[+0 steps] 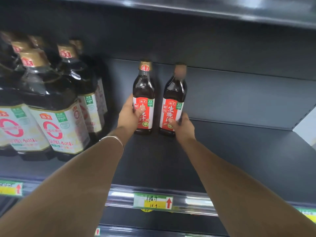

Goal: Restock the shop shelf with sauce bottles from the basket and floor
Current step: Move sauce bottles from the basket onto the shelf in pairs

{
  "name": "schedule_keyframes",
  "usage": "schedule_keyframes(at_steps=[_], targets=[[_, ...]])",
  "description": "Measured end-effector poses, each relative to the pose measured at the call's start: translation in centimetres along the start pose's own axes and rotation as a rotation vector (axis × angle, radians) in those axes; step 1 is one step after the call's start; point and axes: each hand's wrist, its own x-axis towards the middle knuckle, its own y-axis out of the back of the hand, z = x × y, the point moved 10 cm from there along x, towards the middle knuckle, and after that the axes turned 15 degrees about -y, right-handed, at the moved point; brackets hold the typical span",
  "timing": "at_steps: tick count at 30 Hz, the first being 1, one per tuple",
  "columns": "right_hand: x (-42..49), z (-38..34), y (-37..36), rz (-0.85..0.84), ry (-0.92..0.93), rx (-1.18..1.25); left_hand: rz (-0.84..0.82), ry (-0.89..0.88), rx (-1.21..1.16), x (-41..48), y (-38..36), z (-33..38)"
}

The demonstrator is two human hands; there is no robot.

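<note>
Hands each clamp one dark-sauce bottle, left hand (pixel 130 113) and right hand (pixel 183 127), upright on shelf (pixel 239 151).

The scene is dimly lit, and the dark shelf (pixel 239 151) recess is left in deep shadow. Pale glare is thrown on the upper shelf edge (pixel 222 9) and on the plastic price rail (pixel 196 201). Highlights are seen on the glass of the big bottles (pixel 51 100), which are smeared by blur at the left. The right bottle (pixel 173 100) cap is blurred. Straight lines are bent toward the edges by the wide lens.
</note>
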Motion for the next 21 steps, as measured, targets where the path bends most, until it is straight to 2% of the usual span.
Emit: schedule_keyframes(at_steps=[4,8,16,21], targets=[[0.6,-0.1,-0.1,0.002,0.008,0.02,0.029,0.055,-0.002,0.1,-0.1,-0.8],[0.5,0.1,-0.6,-0.008,0.007,0.054,0.06,0.033,-0.004,-0.8,-1.0,-0.1],[0.8,-0.9,-0.6,0.153,-0.008,0.013,0.136,0.082,0.175,-1.1,-1.1,-0.6],[1.1,-1.2,-0.2,0.118,0.036,-0.073,0.19,0.107,0.197,-1.0,-1.0,-0.8]])
